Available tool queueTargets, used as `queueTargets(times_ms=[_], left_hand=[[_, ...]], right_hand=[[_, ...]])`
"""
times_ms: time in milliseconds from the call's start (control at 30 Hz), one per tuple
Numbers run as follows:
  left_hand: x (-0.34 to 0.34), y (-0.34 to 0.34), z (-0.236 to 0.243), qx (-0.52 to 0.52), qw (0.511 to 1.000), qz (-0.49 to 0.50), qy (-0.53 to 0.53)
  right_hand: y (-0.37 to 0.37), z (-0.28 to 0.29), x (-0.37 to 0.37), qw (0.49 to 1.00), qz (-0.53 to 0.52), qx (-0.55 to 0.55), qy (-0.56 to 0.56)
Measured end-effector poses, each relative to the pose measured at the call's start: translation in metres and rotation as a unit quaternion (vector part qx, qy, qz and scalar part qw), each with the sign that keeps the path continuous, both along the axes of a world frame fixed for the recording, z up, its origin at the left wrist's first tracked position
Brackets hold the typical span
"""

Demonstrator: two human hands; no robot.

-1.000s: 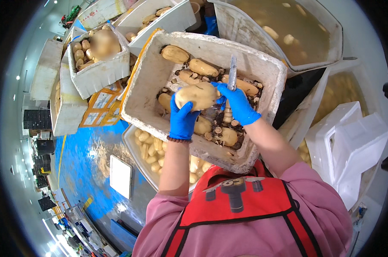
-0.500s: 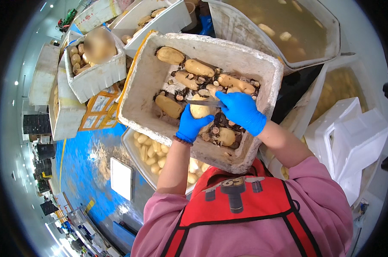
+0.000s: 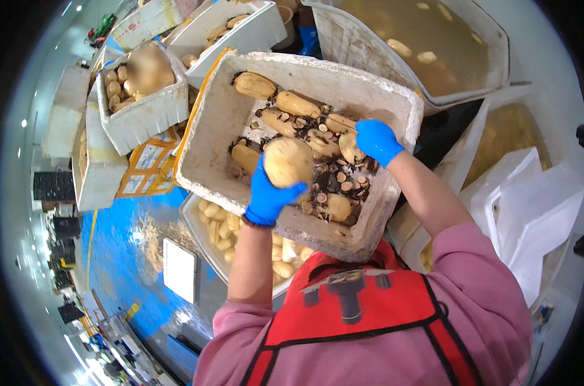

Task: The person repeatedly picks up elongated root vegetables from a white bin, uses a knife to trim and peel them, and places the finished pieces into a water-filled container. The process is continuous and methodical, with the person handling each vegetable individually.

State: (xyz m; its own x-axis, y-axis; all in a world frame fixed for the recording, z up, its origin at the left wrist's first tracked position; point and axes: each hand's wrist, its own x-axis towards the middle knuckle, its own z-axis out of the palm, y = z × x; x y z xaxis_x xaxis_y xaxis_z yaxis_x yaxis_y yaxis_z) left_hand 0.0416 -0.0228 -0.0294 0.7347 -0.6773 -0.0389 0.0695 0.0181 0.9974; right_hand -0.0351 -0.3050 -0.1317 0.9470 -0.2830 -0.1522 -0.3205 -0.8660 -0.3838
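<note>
A pale, rounded lotus root point(image 3: 288, 161), slightly blurred, is lifted in my left hand point(image 3: 270, 195), whose blue-gloved fingers are wrapped round it. My right hand point(image 3: 378, 141), also gloved in blue, is closed on a knife point(image 3: 342, 125); its blade points left over the far right part of the box, and its handle is hidden in my fist. Below both hands is a white foam box point(image 3: 208, 128) with several more lotus roots point(image 3: 298, 103). Dark trimmings and round cut-off ends point(image 3: 347, 186) lie scattered among them.
Beneath the box's near left side stands a tub of peeled lotus roots point(image 3: 221, 226). Water-filled tubs point(image 3: 508, 58) are at the far right, with white foam pieces point(image 3: 530, 206) nearer. Foam boxes point(image 3: 144, 116) are stacked at the left, beside a blue floor point(image 3: 121, 241).
My left hand has raised the lotus root and moved slightly left with it. My right hand has drawn the knife away from that root, to the right and farther off.
</note>
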Motion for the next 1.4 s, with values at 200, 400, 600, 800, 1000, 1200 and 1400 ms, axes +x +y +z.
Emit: queueTargets(times_ms=[200,400,600,800,1000,1200,1400], left_hand=[[0.029,-0.001,-0.037,-0.183,0.895,0.176,0.366],[0.018,-0.061,-0.031,-0.179,0.912,0.021,0.368],[0.04,-0.101,-0.012,-0.101,0.98,-0.06,0.159],[0.118,-0.06,-0.115,0.184,0.973,0.08,0.112],[0.127,-0.027,-0.197,0.623,0.768,-0.082,-0.123],[0.115,-0.038,-0.196,0.69,0.699,0.177,0.059],[0.11,0.083,-0.315,0.644,0.748,-0.032,0.158]], right_hand=[[0.073,0.098,0.026,0.792,-0.131,0.585,-0.116],[0.095,0.076,-0.005,0.706,-0.131,0.664,-0.207],[-0.029,0.07,-0.036,0.602,-0.312,0.663,-0.317],[-0.23,0.005,-0.065,0.723,-0.469,0.391,-0.322],[-0.36,-0.111,-0.061,0.878,-0.431,0.164,-0.126],[-0.438,-0.174,-0.051,0.959,-0.239,-0.075,0.134],[-0.334,-0.125,-0.025,0.879,-0.387,0.264,-0.085]])
